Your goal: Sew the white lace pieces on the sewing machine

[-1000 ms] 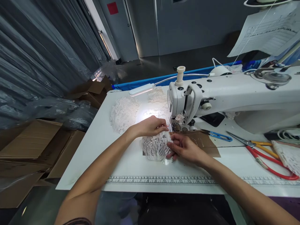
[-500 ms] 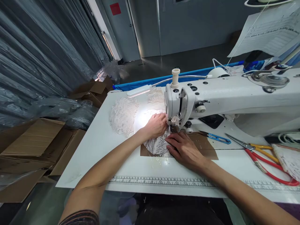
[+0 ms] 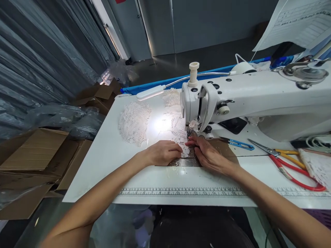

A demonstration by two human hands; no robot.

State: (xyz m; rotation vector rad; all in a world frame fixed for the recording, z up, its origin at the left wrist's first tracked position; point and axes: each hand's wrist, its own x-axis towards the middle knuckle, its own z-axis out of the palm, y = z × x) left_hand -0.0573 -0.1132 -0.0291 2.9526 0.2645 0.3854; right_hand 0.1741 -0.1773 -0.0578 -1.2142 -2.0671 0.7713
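Note:
White lace fabric (image 3: 178, 128) lies under the lamp's light, its right edge beside the presser foot (image 3: 191, 133) of a white sewing machine (image 3: 248, 98). My left hand (image 3: 165, 153) is closed on the lace's near end, fingers curled, in front of the needle area. Close to the foot, my right hand (image 3: 210, 155) reaches in with its fingertips at the lace edge; its thumb is apart from the fingers. Beneath both hands the brown plate (image 3: 224, 151) shows in part. The needle tip is too small to make out.
Another lace piece (image 3: 134, 123) lies on the left of the table, with more lace (image 3: 172, 97) behind. Blue thread snips (image 3: 240, 144) and red-handled scissors (image 3: 292, 172) are at right. A lamp (image 3: 150, 93) hangs low; cardboard boxes (image 3: 36, 148) stand left; a printed ruler (image 3: 181, 192) runs along the front.
My left hand has drawn back toward the front edge, away from behind the foot. The lace now stretches out beyond the foot. My right fingers have shifted and spread, and the view has tilted slightly down.

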